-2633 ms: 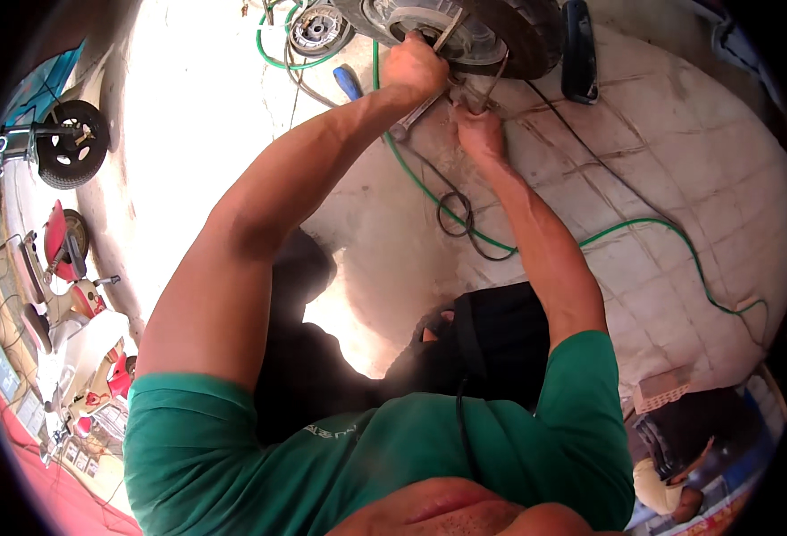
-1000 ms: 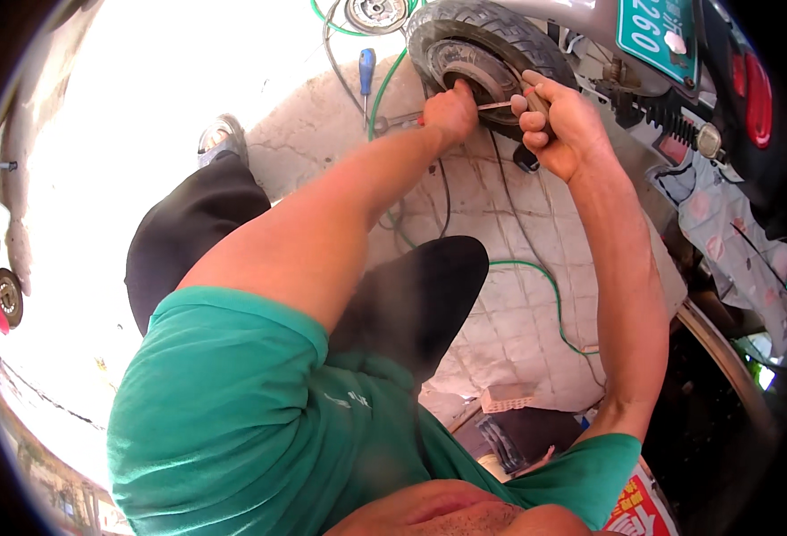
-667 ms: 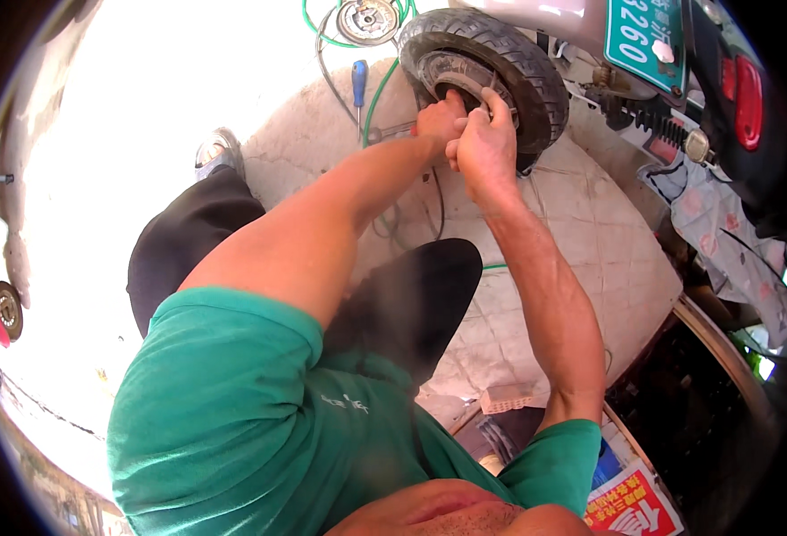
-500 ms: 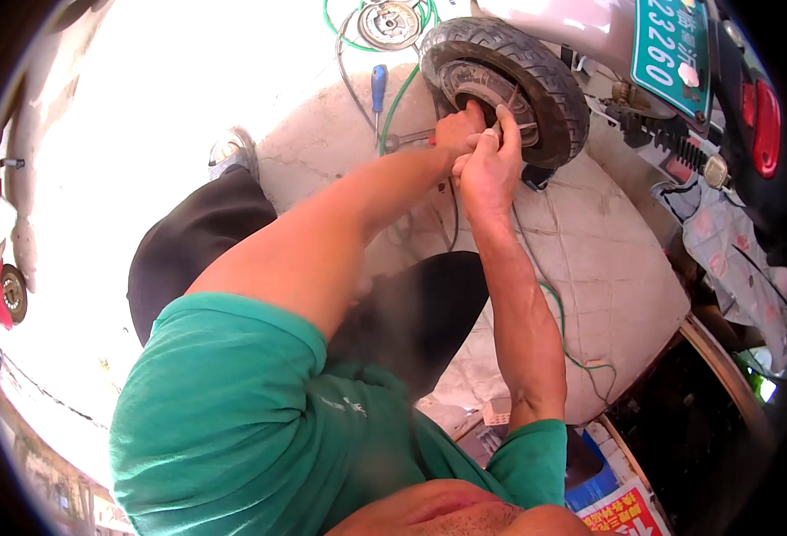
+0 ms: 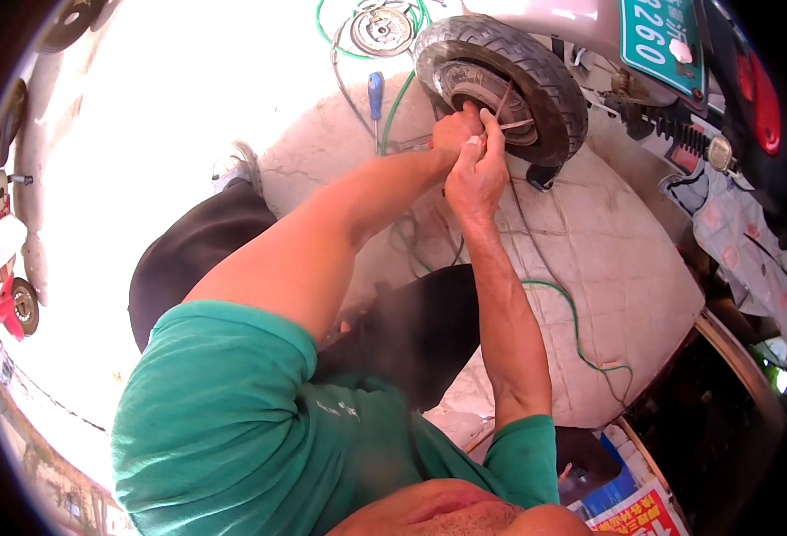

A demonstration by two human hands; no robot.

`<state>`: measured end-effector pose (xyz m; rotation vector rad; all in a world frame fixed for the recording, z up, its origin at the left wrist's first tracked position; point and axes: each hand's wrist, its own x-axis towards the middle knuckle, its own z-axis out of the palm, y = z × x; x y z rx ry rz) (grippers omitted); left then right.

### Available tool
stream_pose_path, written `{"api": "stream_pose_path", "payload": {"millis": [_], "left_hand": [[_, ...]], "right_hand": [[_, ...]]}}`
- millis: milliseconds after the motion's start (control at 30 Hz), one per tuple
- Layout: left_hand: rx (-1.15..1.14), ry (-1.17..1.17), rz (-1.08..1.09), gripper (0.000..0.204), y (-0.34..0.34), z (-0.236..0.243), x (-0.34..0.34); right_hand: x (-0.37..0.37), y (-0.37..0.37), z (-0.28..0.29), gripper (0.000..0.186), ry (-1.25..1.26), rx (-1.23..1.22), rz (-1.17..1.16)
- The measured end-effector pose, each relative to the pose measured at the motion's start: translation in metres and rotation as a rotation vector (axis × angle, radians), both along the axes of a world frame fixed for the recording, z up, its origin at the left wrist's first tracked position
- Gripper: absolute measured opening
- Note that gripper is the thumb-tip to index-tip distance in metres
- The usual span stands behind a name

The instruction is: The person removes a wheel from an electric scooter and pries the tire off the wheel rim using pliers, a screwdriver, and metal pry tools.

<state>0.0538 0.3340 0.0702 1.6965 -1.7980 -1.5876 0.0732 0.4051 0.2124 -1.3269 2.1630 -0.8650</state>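
A motor scooter's rear wheel (image 5: pixel 550 67), with a black treaded tyre and a dusty grey hub (image 5: pixel 465 80), stands at upper centre. My left hand (image 5: pixel 458 129) presses against the dark opening of the hub, its fingers bent inward and partly hidden. Just below and right, my right hand (image 5: pixel 479 179) meets it, index finger stretched toward the hub and the other fingers curled. Whatever lies between the fingers is too small to make out. Two thin brownish strands (image 5: pixel 517 124) cross the hub face beside my right fingertips.
A blue-handled screwdriver (image 5: pixel 375 94) lies left of the wheel. Behind it are a round metal brake plate (image 5: pixel 382 32) and green tubing (image 5: pixel 393 112). The scooter's green number plate (image 5: pixel 657 45) and shock spring (image 5: pixel 679 134) overhang at right. A dark-topped box (image 5: pixel 706 402) stands lower right.
The view has shifted slightly. My right index finger has come lower and closer to my left hand at the hub. The thin strands on the hub face show more plainly now.
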Motion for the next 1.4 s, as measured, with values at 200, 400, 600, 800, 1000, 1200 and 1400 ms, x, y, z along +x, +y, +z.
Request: {"api": "stream_pose_path", "payload": {"millis": [200, 400, 600, 800, 1000, 1200, 1400], "left_hand": [[-0.119, -0.004, -0.064, 0.047, 0.004, -0.002, -0.001], [-0.114, -0.069, -0.113, 0.06, 0.003, 0.012, 0.002], [-0.128, -0.119, -0.062, 0.05, 0.001, 0.014, 0.001], [-0.077, -0.081, -0.112, 0.059, -0.001, 0.0, 0.0], [-0.086, -0.101, -0.197, 0.061, -0.007, 0.02, 0.007], [0.052, 0.177, -0.362, 0.028, -0.018, -0.01, 0.012], [-0.005, 0.375, -0.389, 0.082, -0.044, -0.072, 0.009]], "right_hand": [[-0.021, 0.021, -0.076, 0.053, 0.253, -0.355, -0.17], [-0.077, 0.042, -0.128, 0.055, 0.288, -0.211, -0.258], [-0.134, 0.03, -0.143, 0.04, 0.438, -0.005, 0.019], [-0.142, 0.036, -0.138, 0.038, 0.389, -0.025, 0.065], [-0.136, 0.045, -0.124, 0.037, 0.348, -0.096, 0.056], [-0.179, 0.048, -0.081, 0.034, 0.709, -0.234, 0.205], [-0.044, 0.051, -0.105, 0.039, 0.112, -0.108, -0.079]]}}
